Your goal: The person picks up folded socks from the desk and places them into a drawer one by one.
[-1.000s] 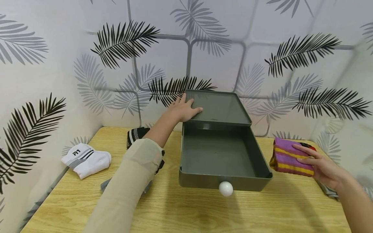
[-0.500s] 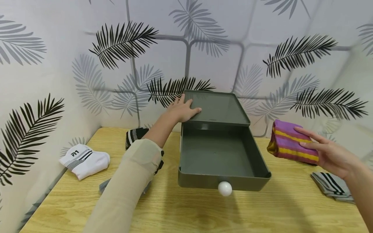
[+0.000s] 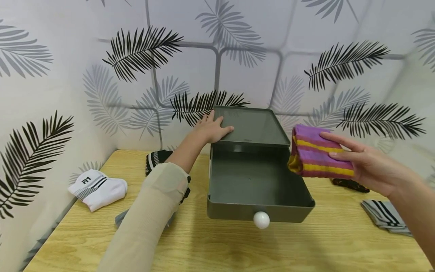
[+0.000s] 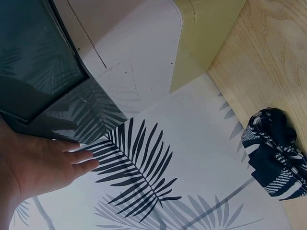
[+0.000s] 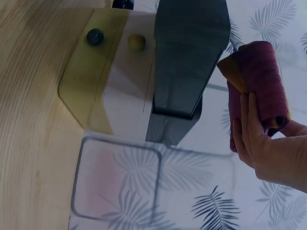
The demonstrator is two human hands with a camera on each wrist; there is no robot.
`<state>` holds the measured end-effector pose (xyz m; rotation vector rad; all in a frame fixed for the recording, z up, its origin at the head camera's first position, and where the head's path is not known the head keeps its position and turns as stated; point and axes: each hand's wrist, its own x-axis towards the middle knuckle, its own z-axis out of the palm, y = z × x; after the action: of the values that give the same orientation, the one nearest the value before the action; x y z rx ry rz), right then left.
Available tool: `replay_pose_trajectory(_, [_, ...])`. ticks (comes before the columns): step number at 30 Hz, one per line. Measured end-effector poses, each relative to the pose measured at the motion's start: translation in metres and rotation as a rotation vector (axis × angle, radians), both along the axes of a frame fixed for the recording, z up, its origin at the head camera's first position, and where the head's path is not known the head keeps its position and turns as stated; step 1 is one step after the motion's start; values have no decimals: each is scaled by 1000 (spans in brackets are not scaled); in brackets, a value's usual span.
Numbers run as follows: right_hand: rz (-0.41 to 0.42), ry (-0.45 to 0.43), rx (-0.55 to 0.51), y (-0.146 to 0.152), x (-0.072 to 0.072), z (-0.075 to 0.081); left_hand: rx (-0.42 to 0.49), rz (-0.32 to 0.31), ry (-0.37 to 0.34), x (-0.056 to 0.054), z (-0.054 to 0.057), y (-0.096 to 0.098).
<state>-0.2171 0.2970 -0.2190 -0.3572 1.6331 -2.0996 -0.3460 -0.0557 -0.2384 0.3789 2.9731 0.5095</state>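
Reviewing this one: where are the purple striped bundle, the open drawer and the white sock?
Purple striped bundle (image 3: 313, 158): head view, striped front face.
Open drawer (image 3: 249, 181): head view, bare inner floor.
White sock (image 3: 98, 190): head view, middle.

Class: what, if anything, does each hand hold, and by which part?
Right hand: folded striped cloth, gripped by its half nearest the wrist. Left hand: nothing; it touches the cabinet.

The location appears to be a home; exact room indeterminate. Indicators: a leaf-print wall covering (image 3: 190, 75) fills the upper frame, a wood-grain surface (image 3: 238, 249) spans the lower frame, white socks (image 3: 102, 192) lie at left, and a knobbed drawer unit (image 3: 231, 212) stands at centre.
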Motion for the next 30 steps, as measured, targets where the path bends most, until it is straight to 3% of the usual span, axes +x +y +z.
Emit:
replay_pose_trajectory(12, [25,-50,88,-78,5,7,-2,18,-8,0,-2,0])
replay_pose_trajectory(20, [74,-72,150,-120,8,-4,-10,13,-2,-2,-4,1])
replay_pose_trajectory(30, [98,-49,280,-150,8,-19,-15,23,17,-1,-2,2])
